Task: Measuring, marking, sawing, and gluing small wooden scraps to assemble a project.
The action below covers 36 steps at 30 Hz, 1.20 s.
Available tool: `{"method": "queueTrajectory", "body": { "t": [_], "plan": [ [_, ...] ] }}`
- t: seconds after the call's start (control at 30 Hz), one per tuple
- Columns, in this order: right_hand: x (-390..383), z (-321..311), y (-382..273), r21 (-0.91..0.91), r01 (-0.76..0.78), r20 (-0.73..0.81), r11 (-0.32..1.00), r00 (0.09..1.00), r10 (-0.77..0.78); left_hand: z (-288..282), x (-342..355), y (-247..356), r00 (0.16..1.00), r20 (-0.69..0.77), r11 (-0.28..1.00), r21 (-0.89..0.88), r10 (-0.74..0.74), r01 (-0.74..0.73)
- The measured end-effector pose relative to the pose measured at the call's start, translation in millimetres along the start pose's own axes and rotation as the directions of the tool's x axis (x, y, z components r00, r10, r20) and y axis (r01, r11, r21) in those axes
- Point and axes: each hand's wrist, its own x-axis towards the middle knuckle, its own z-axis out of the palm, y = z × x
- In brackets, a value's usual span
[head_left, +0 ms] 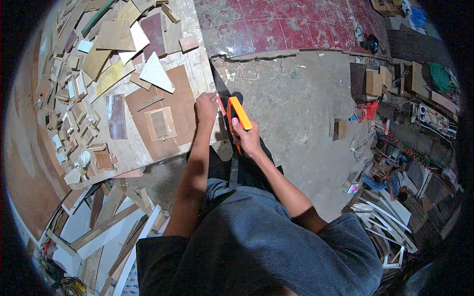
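Note:
My right hand [248,138] is wrapped round a hand saw with an orange frame [240,113], just off the right edge of the wooden worktable [143,157]. The saw's blade cannot be made out from above. My left hand [206,105] rests at that same table edge with its fingers bent and pressed together. A narrow red piece [221,105] shows beside its fingertips, next to the saw; whether the fingers grip it is hidden. Left of this hand lies a brown board [185,91] with a small light wooden frame [171,118] on it.
Wood offcuts [111,37] crowd the table's far left, with a white triangular piece [157,74] among them. Long boards [106,222] are heaped at lower left. Beyond the concrete floor [306,128] is a raised red tiled area [276,24]. Cables, scraps and white strips [385,222] lie at right.

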Motion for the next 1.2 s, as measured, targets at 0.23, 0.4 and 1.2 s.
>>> {"method": "queueTrajectory", "body": {
  "t": [0.23,0.4,1.2],
  "plan": [
    [3.4,-0.3,-7.6,-0.054,-0.066,0.009,0.996,0.998,0.067,3.0,7.3,6.7,0.961,-0.056,0.962,0.014,-0.270,0.272],
    [4.8,11.4,-19.1,-0.041,-0.098,0.034,0.994,0.994,0.100,1.9,11.5,3.3,0.949,-0.064,0.951,-0.017,-0.308,0.307],
    [15.9,2.9,-6.4,0.070,-0.110,-0.041,0.992,0.993,0.113,11.5,11.4,-13.5,0.941,-0.014,0.927,-0.173,-0.339,0.332]
  ]
}}
